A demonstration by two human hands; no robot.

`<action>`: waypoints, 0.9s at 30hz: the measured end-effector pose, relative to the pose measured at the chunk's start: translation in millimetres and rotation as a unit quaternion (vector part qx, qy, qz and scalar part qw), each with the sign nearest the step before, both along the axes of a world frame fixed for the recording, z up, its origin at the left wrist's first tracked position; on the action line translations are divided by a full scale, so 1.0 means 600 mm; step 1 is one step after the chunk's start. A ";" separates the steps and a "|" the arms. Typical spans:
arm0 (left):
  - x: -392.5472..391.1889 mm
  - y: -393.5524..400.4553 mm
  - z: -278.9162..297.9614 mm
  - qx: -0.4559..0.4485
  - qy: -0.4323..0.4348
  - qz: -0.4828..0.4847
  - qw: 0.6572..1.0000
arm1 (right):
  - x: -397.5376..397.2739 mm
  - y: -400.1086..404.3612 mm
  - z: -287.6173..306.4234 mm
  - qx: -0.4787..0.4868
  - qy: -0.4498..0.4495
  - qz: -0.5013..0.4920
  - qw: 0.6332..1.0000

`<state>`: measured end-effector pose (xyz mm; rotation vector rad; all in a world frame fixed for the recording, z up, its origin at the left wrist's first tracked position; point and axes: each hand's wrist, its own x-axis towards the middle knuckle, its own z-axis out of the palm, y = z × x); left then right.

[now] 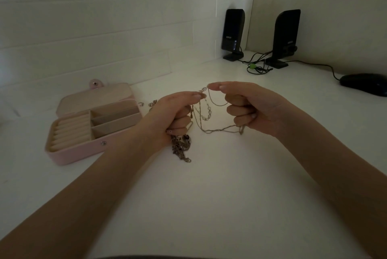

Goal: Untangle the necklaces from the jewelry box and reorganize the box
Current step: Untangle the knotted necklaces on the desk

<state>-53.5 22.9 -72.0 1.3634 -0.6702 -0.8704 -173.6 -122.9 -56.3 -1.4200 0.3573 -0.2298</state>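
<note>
A pink jewelry box (79, 149) lies open on the white table at the left, its ring rolls and compartments bare. My left hand (178, 112) and my right hand (251, 105) are raised side by side over the table's middle. Both pinch the tangled necklaces (209, 116) near a clasp at the top, and thin chains loop between them. My left hand's curled fingers also hold a thicker bunch of chain (181, 147) with a dark stone, which hangs down to the table. My right hand's lower fingers curl round the chain ends.
Small loose jewelry pieces (151, 104) lie just right of the box. Two black speakers (233, 34) (285, 36) with cables stand in the back corner. A dark computer mouse (364, 83) sits at the far right. White walls close the back.
</note>
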 end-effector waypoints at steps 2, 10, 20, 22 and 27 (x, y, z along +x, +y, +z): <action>-0.001 0.000 -0.002 -0.002 -0.048 0.027 0.998 | 0.001 0.000 -0.001 -0.027 0.001 -0.014 1.000; -0.006 -0.006 -0.010 -0.002 -0.212 0.113 0.971 | 0.005 0.003 -0.006 -0.135 -0.024 -0.105 0.985; -0.007 -0.005 -0.013 -0.040 -0.235 0.131 0.962 | 0.010 0.008 -0.011 -0.202 -0.003 -0.095 0.975; -0.007 -0.005 -0.012 -0.041 -0.224 0.130 0.965 | 0.010 0.006 -0.012 -0.210 0.004 -0.087 0.974; -0.008 -0.004 -0.012 -0.046 -0.226 0.130 0.964 | 0.011 0.012 -0.013 -0.285 0.034 -0.079 0.955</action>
